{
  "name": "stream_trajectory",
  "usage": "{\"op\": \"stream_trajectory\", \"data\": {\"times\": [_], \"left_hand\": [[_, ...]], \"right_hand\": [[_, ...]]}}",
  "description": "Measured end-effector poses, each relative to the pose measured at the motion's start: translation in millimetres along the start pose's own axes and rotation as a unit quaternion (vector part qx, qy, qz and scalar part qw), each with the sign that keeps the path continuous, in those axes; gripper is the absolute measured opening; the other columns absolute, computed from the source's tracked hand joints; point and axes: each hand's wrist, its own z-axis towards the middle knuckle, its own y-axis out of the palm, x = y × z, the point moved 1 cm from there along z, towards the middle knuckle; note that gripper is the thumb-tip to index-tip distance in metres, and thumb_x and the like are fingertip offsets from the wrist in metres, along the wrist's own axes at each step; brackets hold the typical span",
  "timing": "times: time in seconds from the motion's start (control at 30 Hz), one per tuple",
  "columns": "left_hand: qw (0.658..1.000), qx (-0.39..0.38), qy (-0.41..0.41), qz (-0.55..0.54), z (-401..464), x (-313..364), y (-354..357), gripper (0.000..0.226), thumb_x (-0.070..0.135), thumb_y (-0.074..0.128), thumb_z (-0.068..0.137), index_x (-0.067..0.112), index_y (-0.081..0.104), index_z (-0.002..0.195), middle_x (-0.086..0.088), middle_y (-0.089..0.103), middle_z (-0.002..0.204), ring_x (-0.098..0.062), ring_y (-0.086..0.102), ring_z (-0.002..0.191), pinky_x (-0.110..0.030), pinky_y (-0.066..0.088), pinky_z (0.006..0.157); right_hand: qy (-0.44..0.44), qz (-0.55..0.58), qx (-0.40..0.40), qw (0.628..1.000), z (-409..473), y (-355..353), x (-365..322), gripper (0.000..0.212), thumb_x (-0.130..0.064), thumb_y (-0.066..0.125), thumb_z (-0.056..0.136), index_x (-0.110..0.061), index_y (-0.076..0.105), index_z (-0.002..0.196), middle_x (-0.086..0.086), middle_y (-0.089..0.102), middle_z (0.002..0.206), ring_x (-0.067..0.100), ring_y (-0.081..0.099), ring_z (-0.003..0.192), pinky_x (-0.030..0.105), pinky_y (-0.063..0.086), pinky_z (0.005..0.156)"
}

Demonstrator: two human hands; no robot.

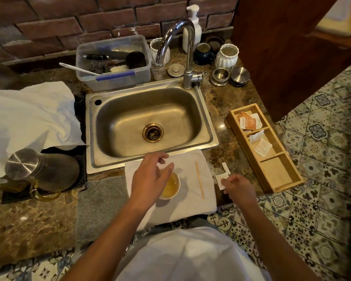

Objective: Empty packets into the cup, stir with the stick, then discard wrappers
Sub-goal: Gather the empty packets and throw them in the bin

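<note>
A small white cup (171, 187) of yellowish liquid stands on a folded white towel (190, 203) in front of the sink. My left hand (150, 177) hovers over the cup's left side with fingers spread and nothing visible in it. A wooden stir stick (200, 180) lies on the towel to the right of the cup. My right hand (238, 188) is at the counter's edge, its curled fingertips pinching a torn white packet wrapper (219, 181). A torn-off strip (226, 168) lies just above it.
A wooden divided tray (280, 173) on the right holds several packets (248, 121) in its two far compartments. The steel sink (150, 122) lies behind the towel, and a grey mat (101, 201) to its left. A metal-lidded glass jug (39, 171) stands at the left.
</note>
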Motion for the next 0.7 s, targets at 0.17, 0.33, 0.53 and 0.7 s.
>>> {"op": "stream_trajectory", "data": {"times": [0.17,0.33,0.53,0.7], "left_hand": [[0.984,-0.121,0.099,0.09,34,34,45,0.028,0.043,0.062,0.094,0.036,0.06,0.121,0.013,0.055,0.114,-0.003,0.057,0.075,-0.028,0.049,0.072],[0.961,-0.19,0.131,0.152,60,50,112,0.03,0.041,0.063,0.093,0.034,0.059,0.122,0.005,0.057,0.118,-0.016,0.064,0.09,-0.034,0.05,0.076],[0.943,-0.218,0.115,0.225,76,55,178,0.032,0.034,0.062,0.094,0.032,0.06,0.126,-0.001,0.06,0.122,-0.025,0.06,0.11,-0.035,0.048,0.083],[0.91,-0.272,0.104,0.297,86,54,205,0.036,0.021,0.06,0.094,0.028,0.058,0.129,-0.006,0.061,0.123,-0.031,0.062,0.111,-0.037,0.05,0.081]], "right_hand": [[0.006,-0.076,0.017,0.997,10,-15,20,0.019,-0.039,0.07,0.09,-0.024,0.064,0.1,-0.005,0.071,0.085,0.014,0.068,0.077,0.033,0.055,0.069],[0.002,-0.099,0.017,0.995,17,-22,29,0.029,-0.044,0.071,0.088,-0.023,0.062,0.107,-0.004,0.068,0.088,0.018,0.066,0.081,0.035,0.055,0.075],[-0.055,-0.167,0.021,0.984,25,-24,24,0.049,-0.057,0.066,0.084,-0.024,0.061,0.12,0.0,0.075,0.097,0.023,0.071,0.091,0.032,0.056,0.075],[-0.104,-0.211,-0.008,0.972,28,-25,14,0.049,-0.055,0.064,0.087,-0.025,0.055,0.125,0.0,0.074,0.105,0.025,0.072,0.094,0.032,0.057,0.073]]}}
